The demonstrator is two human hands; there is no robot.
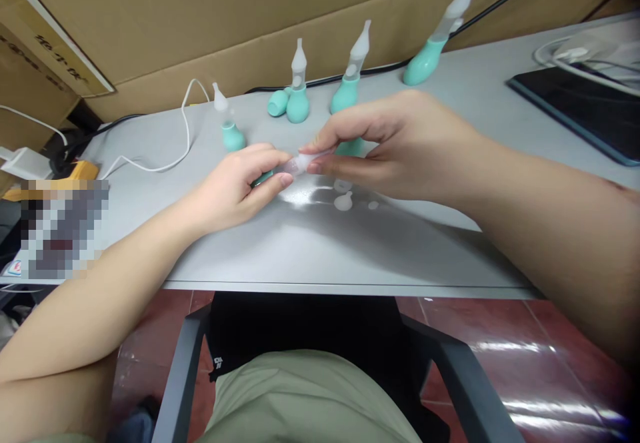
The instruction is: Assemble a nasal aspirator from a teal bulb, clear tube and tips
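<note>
Over the middle of the table a nasal aspirator [287, 167] lies sideways between my hands. My left hand [230, 186] is closed around its green bulb and clear tube, the bulb mostly hidden. With thumb and fingers, my right hand [405, 140] pinches its white nozzle tip. A green piece [350, 146] shows partly behind my right fingers. Below them lie a small white bulb-shaped part [343, 201] and a tiny white disc [373, 206]. Behind stand several green nasal aspirators with white tips: one at left [233, 136], one at centre [299, 104], one beside it [345, 93].
Another aspirator [425, 62] leans against the cardboard wall [250, 16]. A loose green bulb [278, 103] lies near the centre one. A dark tablet-like device [580, 106] and white cables [575, 53] are at right. A white cable [187, 123] and orange block [80, 176] are at left.
</note>
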